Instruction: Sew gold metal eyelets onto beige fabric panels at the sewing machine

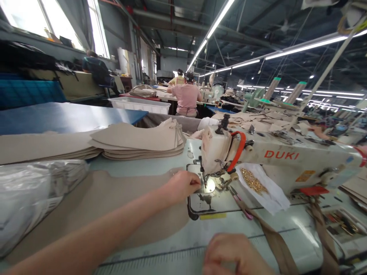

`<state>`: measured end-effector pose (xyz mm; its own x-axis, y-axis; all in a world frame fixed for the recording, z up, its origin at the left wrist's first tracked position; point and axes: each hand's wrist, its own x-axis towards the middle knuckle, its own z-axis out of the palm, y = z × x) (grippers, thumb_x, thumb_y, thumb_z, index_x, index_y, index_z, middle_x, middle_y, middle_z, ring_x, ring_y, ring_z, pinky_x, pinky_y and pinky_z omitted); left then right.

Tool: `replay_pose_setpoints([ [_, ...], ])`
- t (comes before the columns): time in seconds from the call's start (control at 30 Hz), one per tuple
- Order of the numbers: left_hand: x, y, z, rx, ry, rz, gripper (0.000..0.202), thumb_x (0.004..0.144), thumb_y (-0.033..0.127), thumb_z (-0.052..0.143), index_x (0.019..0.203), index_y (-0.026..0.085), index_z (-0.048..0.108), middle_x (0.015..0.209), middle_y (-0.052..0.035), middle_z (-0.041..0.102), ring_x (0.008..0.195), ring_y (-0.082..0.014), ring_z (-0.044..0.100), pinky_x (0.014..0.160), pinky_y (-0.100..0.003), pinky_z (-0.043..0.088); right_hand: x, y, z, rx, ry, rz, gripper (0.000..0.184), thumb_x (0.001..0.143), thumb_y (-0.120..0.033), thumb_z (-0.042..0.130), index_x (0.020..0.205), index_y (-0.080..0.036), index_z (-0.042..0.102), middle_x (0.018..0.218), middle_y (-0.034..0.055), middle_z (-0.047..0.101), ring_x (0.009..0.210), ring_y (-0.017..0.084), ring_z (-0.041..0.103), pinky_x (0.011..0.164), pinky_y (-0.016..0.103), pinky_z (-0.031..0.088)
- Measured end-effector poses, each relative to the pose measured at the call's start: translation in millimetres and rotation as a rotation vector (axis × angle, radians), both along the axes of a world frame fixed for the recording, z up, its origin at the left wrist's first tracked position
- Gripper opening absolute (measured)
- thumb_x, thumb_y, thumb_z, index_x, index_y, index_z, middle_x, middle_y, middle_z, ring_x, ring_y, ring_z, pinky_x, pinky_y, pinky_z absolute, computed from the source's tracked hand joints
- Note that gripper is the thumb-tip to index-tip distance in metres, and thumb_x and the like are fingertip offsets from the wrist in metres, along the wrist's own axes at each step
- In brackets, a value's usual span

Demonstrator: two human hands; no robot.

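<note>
My left hand reaches to the needle area of a white sewing machine marked DUKI. Its fingers are pinched together just left of the presser foot; anything between them is too small to make out. Under that arm a grey-beige cut panel lies flat, its right end near the machine's metal plate. Low in the view, my right hand hovers over the table's front with its fingers curled in, slightly blurred. Whatever it may hold is hidden.
Stacked beige panels lie behind my left arm, clear plastic at left. Right of the needle are pink-handled scissors, a brown strip and small gold metal pieces on white paper. People sit farther back.
</note>
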<state>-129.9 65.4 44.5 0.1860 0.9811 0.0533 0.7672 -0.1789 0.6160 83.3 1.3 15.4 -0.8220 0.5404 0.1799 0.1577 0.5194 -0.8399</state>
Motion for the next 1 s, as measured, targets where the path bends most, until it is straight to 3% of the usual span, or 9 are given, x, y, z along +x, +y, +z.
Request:
replay_pose_setpoints([
  [0.1,5.4,5.8,-5.4,0.016,-0.026,0.008,0.019,0.076,0.022,0.053,0.075,0.02,0.072,0.062,0.0021,0.064,0.058,-0.0124,0.055,0.055,-0.019,0.036,0.8,28.2,11.4,0.103,-0.089,-0.433,0.022,0.083,-0.031,0.055,0.066,-0.019,0.063,0.067,0.0011,0.063,0.064,0.014,0.057,0.06,0.023,0.044],
  [0.17,9.0,7.9,-10.5,0.03,-0.033,0.023,0.019,0.075,0.021,0.053,0.074,0.02,0.072,0.062,0.0019,0.064,0.058,-0.0127,0.055,0.054,-0.02,0.035,0.4,50.7,10.9,0.21,-0.111,-0.556,0.013,0.079,-0.024,0.056,0.07,-0.02,0.064,0.071,0.0006,0.064,0.069,0.016,0.058,0.064,0.025,0.044],
  [0.33,13.8,8.0,-23.3,0.06,-0.04,0.064,0.022,0.077,0.02,0.049,0.071,0.022,0.071,0.063,0.002,0.064,0.059,-0.0126,0.053,0.053,-0.022,0.029,-3.0,94.3,-1.2,0.423,-0.153,-0.581,0.016,0.082,-0.025,0.052,0.08,-0.021,0.068,0.082,0.0043,0.069,0.082,0.02,0.061,0.075,0.031,0.046],
  [0.5,14.0,9.4,-27.8,0.056,-0.049,0.103,0.023,0.077,0.019,0.048,0.074,0.023,0.071,0.063,0.0022,0.065,0.057,-0.012,0.053,0.052,-0.022,0.028,-14.8,111.6,-4.2,0.506,-0.242,-0.734,0.021,0.083,-0.03,0.052,0.079,-0.021,0.071,0.083,0.0064,0.07,0.084,0.024,0.064,0.073,0.033,0.047],
  [0.63,15.0,11.3,-28.0,0.043,-0.057,0.143,0.022,0.076,0.02,0.05,0.074,0.022,0.072,0.06,0.0018,0.065,0.054,-0.0121,0.053,0.052,-0.022,0.03,-21.2,116.1,-5.4,0.444,-0.341,-0.744,0.03,0.084,-0.034,0.051,0.064,-0.021,0.069,0.071,0.0054,0.07,0.077,0.024,0.065,0.069,0.032,0.048],
  [0.83,18.9,13.8,-28.0,-0.001,-0.09,0.208,0.022,0.075,0.021,0.05,0.076,0.023,0.073,0.065,-0.0002,0.07,0.058,-0.0145,0.058,0.051,-0.023,0.031,-19.9,113.3,-8.6,0.368,-0.309,-0.618,0.027,0.087,-0.031,0.049,0.086,-0.018,0.073,0.085,0.0076,0.073,0.081,0.023,0.068,0.073,0.032,0.05],
  [1.0,21.0,13.0,-30.8,-0.032,-0.084,0.272,0.022,0.076,0.023,0.051,0.075,0.025,0.073,0.068,-0.001,0.072,0.062,-0.0167,0.061,0.052,-0.024,0.031,-19.6,106.1,-13.3,0.361,-0.211,-0.641,0.024,0.086,-0.029,0.051,0.093,-0.02,0.072,0.091,0.0068,0.073,0.086,0.023,0.068,0.078,0.034,0.051],
])
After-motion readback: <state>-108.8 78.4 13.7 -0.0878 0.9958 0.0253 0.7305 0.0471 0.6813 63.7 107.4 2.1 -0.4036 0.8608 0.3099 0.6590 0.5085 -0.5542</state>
